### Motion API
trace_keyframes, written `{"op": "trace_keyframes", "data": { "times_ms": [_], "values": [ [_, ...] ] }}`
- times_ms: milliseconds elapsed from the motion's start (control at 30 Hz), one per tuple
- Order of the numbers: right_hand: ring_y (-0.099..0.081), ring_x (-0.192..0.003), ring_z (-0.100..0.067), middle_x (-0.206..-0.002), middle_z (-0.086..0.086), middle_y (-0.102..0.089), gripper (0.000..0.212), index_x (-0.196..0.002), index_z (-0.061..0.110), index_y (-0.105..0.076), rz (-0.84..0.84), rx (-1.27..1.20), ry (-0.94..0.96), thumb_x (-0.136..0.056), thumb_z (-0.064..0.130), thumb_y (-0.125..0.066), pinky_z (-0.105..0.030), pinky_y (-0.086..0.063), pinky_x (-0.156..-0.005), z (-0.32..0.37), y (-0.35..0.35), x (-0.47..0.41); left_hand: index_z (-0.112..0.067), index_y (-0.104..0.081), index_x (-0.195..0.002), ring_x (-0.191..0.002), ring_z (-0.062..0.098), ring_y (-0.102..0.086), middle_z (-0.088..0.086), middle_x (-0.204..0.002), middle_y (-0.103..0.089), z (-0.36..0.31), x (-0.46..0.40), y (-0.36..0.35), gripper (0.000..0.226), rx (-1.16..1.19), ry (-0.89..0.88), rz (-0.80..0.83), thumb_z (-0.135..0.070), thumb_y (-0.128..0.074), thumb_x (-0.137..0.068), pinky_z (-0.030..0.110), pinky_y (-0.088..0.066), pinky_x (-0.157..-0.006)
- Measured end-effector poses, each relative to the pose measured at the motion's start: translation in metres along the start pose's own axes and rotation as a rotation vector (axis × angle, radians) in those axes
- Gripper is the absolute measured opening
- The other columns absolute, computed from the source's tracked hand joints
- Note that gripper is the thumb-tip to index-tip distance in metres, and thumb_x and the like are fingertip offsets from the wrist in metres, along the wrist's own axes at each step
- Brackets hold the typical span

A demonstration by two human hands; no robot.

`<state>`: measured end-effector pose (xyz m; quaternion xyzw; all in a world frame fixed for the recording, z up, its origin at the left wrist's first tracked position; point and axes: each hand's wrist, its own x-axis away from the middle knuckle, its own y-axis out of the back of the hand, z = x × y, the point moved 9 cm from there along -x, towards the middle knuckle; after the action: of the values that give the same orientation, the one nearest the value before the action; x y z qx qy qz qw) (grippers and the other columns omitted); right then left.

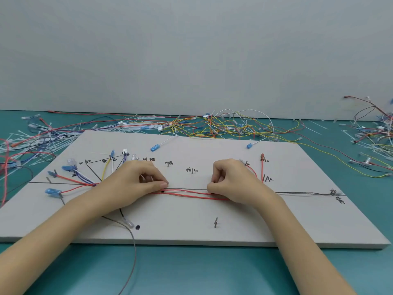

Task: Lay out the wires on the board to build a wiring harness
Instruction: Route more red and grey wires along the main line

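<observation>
A pale grey board (191, 226) with drawn lines, written labels and small pins lies on the teal table. Red wires and one grey wire (187, 193) run along its horizontal middle line. My left hand (136, 179) pinches this bundle at its left, thumb and fingers closed on it. My right hand (231, 177) pinches the same bundle further right. Left of my left hand, wires with blue terminals (53, 191) fan out across the board. A red wire (262, 167) rises beside my right hand. A loose grey wire (134, 248) trails off the board's front edge.
A tangle of yellow, red and white wires (223, 126) lies behind the board. White cable ties and wires (38, 141) pile up at the left, more wires (374, 133) at the far right. Two blue-capped leads (156, 147) rest near the board's far edge. A grey wall stands behind.
</observation>
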<state>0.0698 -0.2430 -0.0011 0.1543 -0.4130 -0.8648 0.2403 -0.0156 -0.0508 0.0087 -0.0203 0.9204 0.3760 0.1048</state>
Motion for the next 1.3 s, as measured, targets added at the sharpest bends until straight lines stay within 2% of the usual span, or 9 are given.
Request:
{"op": "trace_keyframes", "data": {
  "times_ms": [200, 300, 400, 667, 900, 1033, 1167, 1300],
  "values": [
    [-0.054, -0.057, -0.009, -0.060, 0.010, -0.059, 0.015, -0.063, 0.018, -0.058, 0.001, 0.041, 0.009, -0.067, 0.022, -0.071, -0.027, -0.047, -0.056, 0.003, 0.001, 0.000, -0.026, -0.072, -0.076, -0.077, 0.006, -0.056, -0.012, -0.073, -0.062, -0.006, -0.001, -0.005, 0.016, -0.165, -0.069, -0.023, -0.014, -0.072, -0.085, 0.015, -0.041, -0.067],
    [-0.051, -0.051, -0.007, -0.055, 0.011, -0.056, 0.013, -0.064, 0.016, -0.060, 0.013, 0.032, -0.023, -0.066, 0.021, -0.072, -0.024, -0.044, -0.052, -0.003, 0.006, 0.004, -0.027, -0.070, -0.077, -0.080, 0.004, -0.054, -0.016, -0.075, -0.060, -0.012, -0.003, -0.014, 0.015, -0.215, -0.108, 0.008, -0.015, -0.069, -0.087, 0.012, -0.037, -0.068],
    [-0.049, -0.048, -0.004, -0.048, 0.012, -0.056, 0.010, -0.064, 0.015, -0.062, 0.027, -0.012, -0.060, -0.066, 0.015, -0.072, -0.023, -0.043, -0.051, -0.016, 0.017, 0.011, -0.026, -0.068, -0.080, -0.079, 0.000, -0.053, -0.018, -0.078, -0.058, -0.024, -0.009, -0.032, 0.014, -0.216, -0.146, 0.059, -0.017, -0.066, -0.090, 0.011, -0.036, -0.070],
    [-0.052, -0.047, -0.007, -0.053, 0.001, -0.065, 0.010, -0.063, 0.011, -0.062, 0.005, -0.042, -0.197, -0.068, 0.007, -0.070, -0.022, -0.041, -0.051, -0.058, 0.051, 0.028, -0.017, -0.067, -0.084, -0.079, -0.008, -0.048, -0.015, -0.082, -0.054, -0.059, -0.029, -0.075, 0.009, -0.125, -0.205, 0.104, -0.014, -0.062, -0.091, 0.007, -0.034, -0.072],
    [-0.050, -0.044, -0.008, -0.057, -0.005, -0.067, 0.015, -0.062, 0.006, -0.058, -0.037, -0.055, -0.282, -0.071, 0.002, -0.069, -0.021, -0.040, -0.048, -0.082, 0.072, 0.038, -0.012, -0.066, -0.087, -0.081, 0.005, -0.047, -0.009, -0.085, -0.052, -0.082, -0.042, -0.100, 0.008, -0.118, -0.298, 0.117, -0.012, -0.059, -0.092, 0.018, -0.036, -0.077],
    [-0.051, -0.043, -0.006, -0.054, -0.003, -0.066, 0.013, -0.064, 0.006, -0.059, -0.051, -0.039, -0.301, -0.072, 0.002, -0.069, -0.021, -0.040, -0.049, -0.086, 0.075, 0.039, -0.012, -0.069, -0.088, -0.075, 0.000, -0.047, -0.013, -0.081, -0.051, -0.083, -0.046, -0.101, 0.009, -0.087, -0.279, 0.117, -0.014, -0.062, -0.092, 0.016, -0.035, -0.072],
    [-0.051, -0.047, -0.008, -0.053, 0.002, -0.064, 0.008, -0.069, 0.008, -0.065, -0.074, -0.027, -0.322, -0.075, 0.009, -0.071, -0.023, -0.041, -0.052, -0.090, 0.077, 0.039, -0.018, -0.072, -0.092, -0.078, 0.003, -0.055, -0.007, -0.089, -0.060, -0.078, -0.047, -0.088, 0.016, -0.024, -0.176, 0.130, -0.030, -0.062, -0.092, 0.020, -0.045, -0.074],
    [-0.047, -0.050, -0.012, -0.054, 0.004, -0.057, 0.009, -0.073, 0.014, -0.065, -0.212, -0.033, -0.310, -0.080, 0.017, -0.070, -0.025, -0.036, -0.052, -0.089, 0.084, 0.036, -0.021, -0.074, -0.092, -0.079, 0.005, -0.061, -0.010, -0.088, -0.067, -0.066, -0.048, -0.032, 0.013, 0.051, -0.094, 0.006, -0.026, -0.062, -0.092, 0.018, -0.048, -0.072]
  ]
}}
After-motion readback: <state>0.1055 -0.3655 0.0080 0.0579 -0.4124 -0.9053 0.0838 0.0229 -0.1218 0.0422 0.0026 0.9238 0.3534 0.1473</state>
